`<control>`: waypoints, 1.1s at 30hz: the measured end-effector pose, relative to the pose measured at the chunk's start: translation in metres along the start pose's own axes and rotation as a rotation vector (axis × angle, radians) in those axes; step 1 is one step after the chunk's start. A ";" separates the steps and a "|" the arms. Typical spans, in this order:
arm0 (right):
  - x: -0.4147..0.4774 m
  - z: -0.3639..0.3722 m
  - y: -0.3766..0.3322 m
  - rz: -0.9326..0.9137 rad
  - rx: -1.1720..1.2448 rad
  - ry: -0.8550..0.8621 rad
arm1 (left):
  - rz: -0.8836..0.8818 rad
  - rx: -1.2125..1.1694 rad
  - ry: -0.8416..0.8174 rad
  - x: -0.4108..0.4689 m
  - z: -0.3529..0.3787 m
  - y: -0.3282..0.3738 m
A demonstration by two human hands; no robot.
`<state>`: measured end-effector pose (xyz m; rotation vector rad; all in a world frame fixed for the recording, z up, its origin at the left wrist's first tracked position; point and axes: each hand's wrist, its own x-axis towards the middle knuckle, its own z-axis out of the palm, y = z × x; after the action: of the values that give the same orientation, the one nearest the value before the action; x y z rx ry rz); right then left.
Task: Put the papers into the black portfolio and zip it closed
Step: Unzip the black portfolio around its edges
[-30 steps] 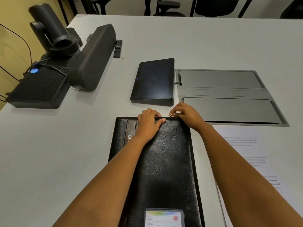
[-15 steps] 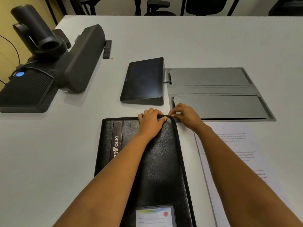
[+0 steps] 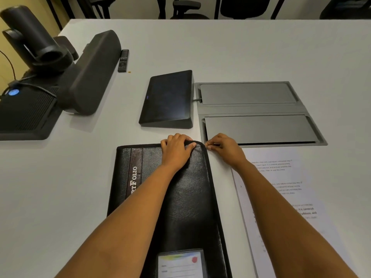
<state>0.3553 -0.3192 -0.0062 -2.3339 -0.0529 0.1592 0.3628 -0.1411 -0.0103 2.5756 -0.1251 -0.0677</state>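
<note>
The black leather portfolio (image 3: 186, 197) lies closed on the white table in front of me, spine to the left, with a card window at its near end. My left hand (image 3: 176, 151) presses flat on its far right corner, fingers curled over the top edge. My right hand (image 3: 224, 147) is just off that corner, thumb and forefinger pinched on the small zipper pull (image 3: 207, 145). White printed papers (image 3: 285, 197) lie on the table to the right of the portfolio, partly under my right forearm.
A dark tablet console (image 3: 168, 99) stands just beyond the portfolio, next to a grey cable hatch (image 3: 255, 113) set in the table. Conference camera and speaker gear (image 3: 60, 77) and a small remote (image 3: 122, 60) fill the left. Office chairs stand at the far edge.
My right hand has moved with the zipper pull rightward along the top edge to the far right corner. My left hand has stayed on the cover.
</note>
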 end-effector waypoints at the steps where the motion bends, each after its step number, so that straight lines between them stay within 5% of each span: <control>1: 0.002 0.002 -0.001 0.005 -0.001 0.020 | 0.004 0.013 -0.002 0.000 0.000 0.001; 22: -0.039 0.010 0.002 0.088 -0.033 0.052 | -0.087 0.155 0.102 -0.024 -0.003 0.043; 27: -0.045 0.010 0.000 0.087 -0.004 0.104 | -0.274 0.179 -0.124 -0.062 0.008 0.073; 33: -0.043 0.008 -0.002 0.122 -0.028 0.101 | -0.282 0.298 -0.231 -0.083 0.016 0.078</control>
<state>0.3112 -0.3160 -0.0064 -2.3697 0.1389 0.1015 0.2737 -0.2067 0.0201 2.8574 0.1556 -0.4862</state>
